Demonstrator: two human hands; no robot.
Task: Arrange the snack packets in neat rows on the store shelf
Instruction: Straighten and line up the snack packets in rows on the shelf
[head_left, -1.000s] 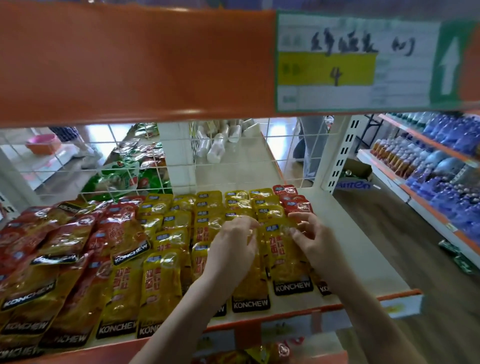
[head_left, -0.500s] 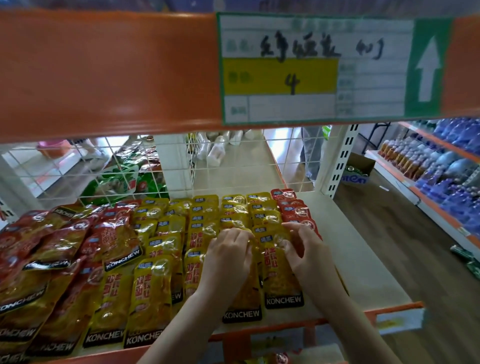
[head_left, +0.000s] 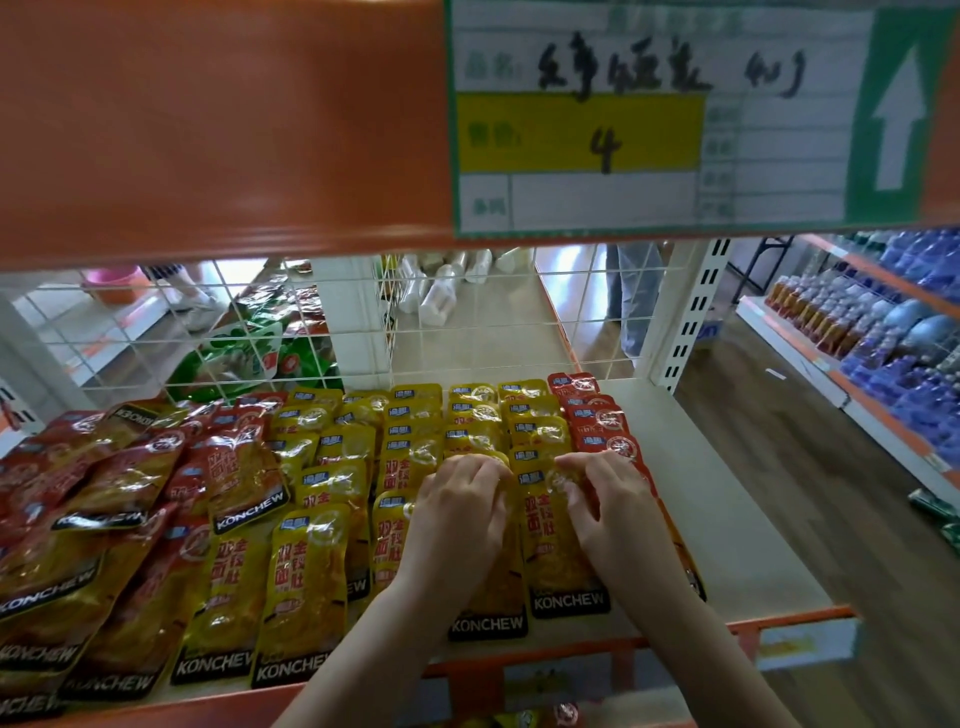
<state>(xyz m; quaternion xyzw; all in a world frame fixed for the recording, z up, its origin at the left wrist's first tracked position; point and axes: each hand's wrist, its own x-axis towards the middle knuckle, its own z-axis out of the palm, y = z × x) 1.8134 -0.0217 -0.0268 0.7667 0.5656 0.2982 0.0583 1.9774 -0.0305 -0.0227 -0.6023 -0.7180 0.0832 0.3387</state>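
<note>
Hidden and cut-off parts

The left hand (head_left: 457, 525) and right hand (head_left: 608, 514) cover the tops of two glossy yellow snack packets (head_left: 558, 551); red-brown foil packets (head_left: 62, 597) run off the left edge; the handwritten white price label (head_left: 654, 119) is blurred.

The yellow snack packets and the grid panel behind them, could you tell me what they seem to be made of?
The yellow snack packets look like glossy plastic film: they show crinkled highlights, and the food shows through clear patches. The grid panel looks like thin metal wire with a white coating, judging by its fine straight crossing bars; the coating type is unclear.
</note>
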